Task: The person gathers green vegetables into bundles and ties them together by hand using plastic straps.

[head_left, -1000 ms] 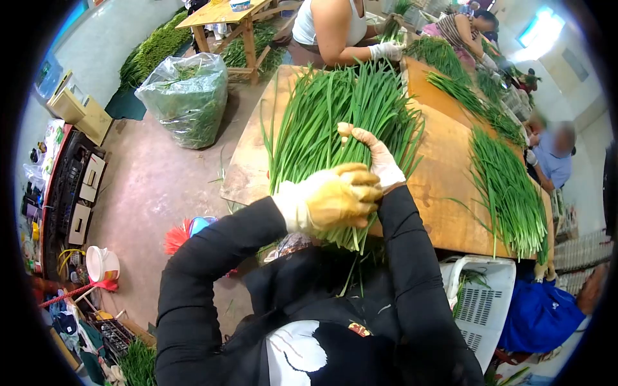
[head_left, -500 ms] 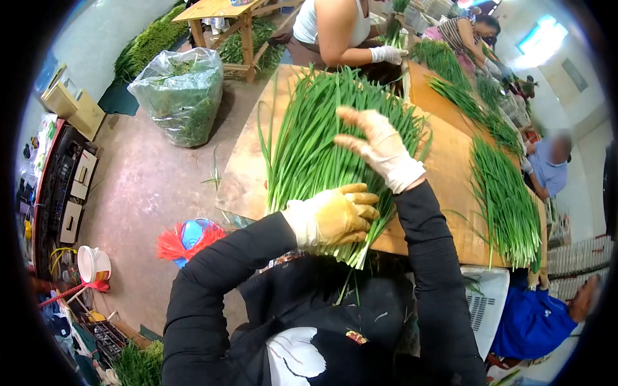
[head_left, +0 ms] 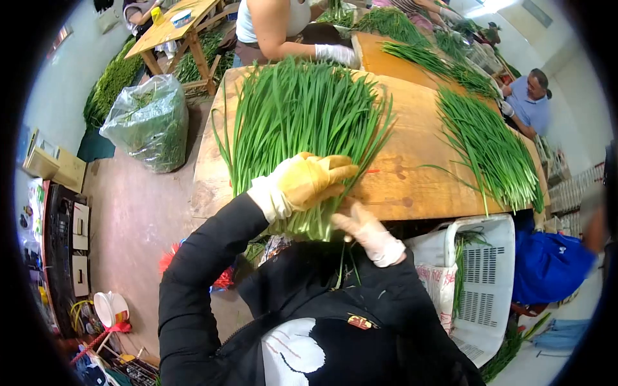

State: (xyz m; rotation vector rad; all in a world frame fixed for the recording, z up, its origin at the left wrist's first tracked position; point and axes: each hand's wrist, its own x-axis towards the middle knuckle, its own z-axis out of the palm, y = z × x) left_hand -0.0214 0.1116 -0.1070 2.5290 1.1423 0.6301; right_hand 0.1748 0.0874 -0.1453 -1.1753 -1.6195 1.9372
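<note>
A broad pile of long green leafy stalks (head_left: 302, 116) lies on the wooden table (head_left: 412, 183), its pale cut ends toward me at the front edge. My left hand (head_left: 312, 180), in a yellow-palmed glove, rests across the lower stalks with its fingers apart, pointing right. Just below and to the right, my right hand (head_left: 365, 231), in a pale glove, is beside the pale ends at the table edge. Its fingers are spread and hold nothing. A second bunch of stalks (head_left: 492, 151) lies at the table's right side.
A white plastic crate (head_left: 481, 283) stands below the table's right front edge. On the floor at the left are a clear bag of greens (head_left: 148, 125) and a white bucket (head_left: 111, 307). A person in a white top (head_left: 277, 29) works across the table; others are farther right.
My right hand has come down from above the leaves to the pale cut ends. My left hand stays on the stalks. The head view has shifted, and the pile now appears farther left.
</note>
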